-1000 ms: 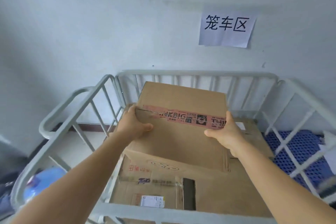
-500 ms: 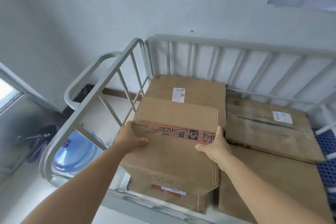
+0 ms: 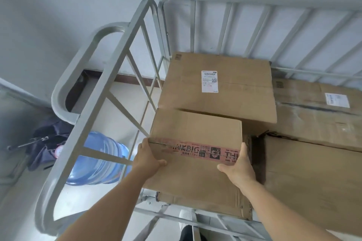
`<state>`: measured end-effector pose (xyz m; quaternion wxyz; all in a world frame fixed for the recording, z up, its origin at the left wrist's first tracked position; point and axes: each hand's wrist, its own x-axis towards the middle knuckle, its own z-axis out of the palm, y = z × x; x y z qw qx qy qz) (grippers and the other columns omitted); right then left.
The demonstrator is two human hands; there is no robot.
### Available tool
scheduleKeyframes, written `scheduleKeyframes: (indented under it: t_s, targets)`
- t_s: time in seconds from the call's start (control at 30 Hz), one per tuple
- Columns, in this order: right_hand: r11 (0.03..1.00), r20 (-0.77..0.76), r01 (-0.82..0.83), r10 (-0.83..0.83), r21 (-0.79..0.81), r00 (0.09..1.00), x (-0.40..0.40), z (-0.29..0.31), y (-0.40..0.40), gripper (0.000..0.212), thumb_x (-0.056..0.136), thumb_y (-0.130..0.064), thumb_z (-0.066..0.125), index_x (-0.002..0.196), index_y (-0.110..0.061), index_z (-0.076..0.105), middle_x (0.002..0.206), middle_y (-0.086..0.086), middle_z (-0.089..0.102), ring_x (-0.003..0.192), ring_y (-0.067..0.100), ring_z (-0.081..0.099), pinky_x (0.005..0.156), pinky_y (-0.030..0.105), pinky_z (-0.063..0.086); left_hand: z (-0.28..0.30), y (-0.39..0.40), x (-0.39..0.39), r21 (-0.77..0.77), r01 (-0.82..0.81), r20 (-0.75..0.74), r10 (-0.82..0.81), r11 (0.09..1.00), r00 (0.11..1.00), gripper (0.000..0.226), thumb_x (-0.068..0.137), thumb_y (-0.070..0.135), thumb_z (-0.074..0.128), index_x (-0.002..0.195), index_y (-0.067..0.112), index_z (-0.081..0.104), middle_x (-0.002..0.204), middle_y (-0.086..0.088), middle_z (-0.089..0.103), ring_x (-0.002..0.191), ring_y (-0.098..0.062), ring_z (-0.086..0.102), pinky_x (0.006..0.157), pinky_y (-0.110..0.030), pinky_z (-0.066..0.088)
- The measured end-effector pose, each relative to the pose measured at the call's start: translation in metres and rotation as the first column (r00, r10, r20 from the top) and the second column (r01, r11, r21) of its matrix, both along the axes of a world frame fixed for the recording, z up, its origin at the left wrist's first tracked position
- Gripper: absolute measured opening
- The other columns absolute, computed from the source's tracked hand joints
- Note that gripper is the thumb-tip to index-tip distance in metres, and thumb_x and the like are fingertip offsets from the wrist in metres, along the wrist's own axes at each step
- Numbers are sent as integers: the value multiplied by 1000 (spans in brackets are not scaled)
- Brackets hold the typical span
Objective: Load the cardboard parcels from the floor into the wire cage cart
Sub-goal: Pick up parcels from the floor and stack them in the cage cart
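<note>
My left hand and right hand clasp the taped parcel at the cage cart's near-left corner; labelled box behind, flat boxes rightward; water jug outside; white wall.

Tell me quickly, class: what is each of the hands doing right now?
Left hand: grips the left edge of the pink-taped box, thumb on top.
Right hand: grips the same box's right edge, thumb on top.
</note>
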<state>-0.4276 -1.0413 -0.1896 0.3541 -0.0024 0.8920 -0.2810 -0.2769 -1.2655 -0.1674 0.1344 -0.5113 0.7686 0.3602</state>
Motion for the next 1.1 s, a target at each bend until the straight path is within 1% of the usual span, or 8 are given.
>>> scheduleKeyframes:
  t_s: [0.17, 0.3, 0.4, 0.47, 0.57, 0.67, 0.87, 1.1]
  targets:
    - [999, 5, 49, -49, -10, 999, 4, -11, -4, 119, 74, -22, 82, 155, -32, -5, 153, 3, 35, 133, 26, 45, 104, 48, 43, -12, -5, 1, -17, 62, -20, -62, 998, 998, 99, 70, 25, 82, 147, 19, 19, 134, -3, 36, 118, -24, 48, 91, -35, 44]
    - [999, 24, 48, -47, -19, 999, 3, -6, -6, 119, 74, -19, 82, 155, -32, -5, 151, 5, 33, 134, 26, 42, 106, 50, 42, -15, -6, 1, 3, 85, -5, -85, 996, 996, 97, 72, 25, 81, 146, 21, 18, 131, -5, 36, 112, -25, 50, 87, -36, 48]
    - [1000, 38, 11, -11, 10, 999, 3, 0, -5, 117, 79, -21, 80, 155, -28, -9, 157, 4, 23, 139, 27, 36, 109, 48, 38, -12, -4, 0, -32, 150, 30, -149, 988, 988, 100, 73, 28, 81, 148, 19, 14, 139, -6, 30, 120, -28, 47, 96, -39, 48]
    - [998, 28, -37, 36, 44, 999, 4, 6, -4, 113, 83, -24, 77, 156, -23, -10, 161, 3, 14, 141, 28, 34, 110, 46, 37, -9, 0, -2, -103, 250, 65, -244, 963, 967, 102, 76, 33, 78, 150, 17, 11, 150, -6, 20, 133, -28, 35, 108, -41, 39]
    - [982, -44, -148, 154, 120, 987, 5, 20, 1, 109, 85, -32, 74, 156, -19, -8, 164, 1, 4, 144, 28, 27, 113, 46, 34, 0, 10, -9, -199, 437, 145, -414, 877, 899, 102, 82, 41, 71, 154, 13, 4, 160, -6, 4, 148, -25, 6, 119, -40, 15]
    - [938, -156, -273, 308, 214, 938, 6, 44, 11, 104, 85, -40, 70, 156, -18, -3, 164, 2, 2, 149, 26, 14, 118, 44, 25, 18, 29, -21, -245, 541, 145, -521, 805, 841, 98, 86, 43, 67, 155, 17, 2, 162, -4, -1, 149, -23, -4, 120, -41, 5]
    - [899, -281, -317, 402, 303, 871, 7, 100, 51, 98, 90, -43, 63, 157, -18, -4, 165, 3, -2, 151, 24, 1, 121, 42, 11, 69, 89, -59, -314, 681, 77, -697, 661, 713, 91, 90, 42, 61, 155, 18, 2, 162, -5, 0, 150, -23, 1, 120, -39, 7]
    - [923, -438, -163, 314, 348, 842, 32, 168, 149, 92, 94, -41, 59, 157, -19, -5, 164, 1, -5, 151, 23, -2, 122, 40, 7, 132, 195, -84, -428, 810, 57, -883, 400, 466, 85, 91, 40, 58, 155, 17, 6, 162, -5, 6, 149, -24, 5, 121, -39, 11]
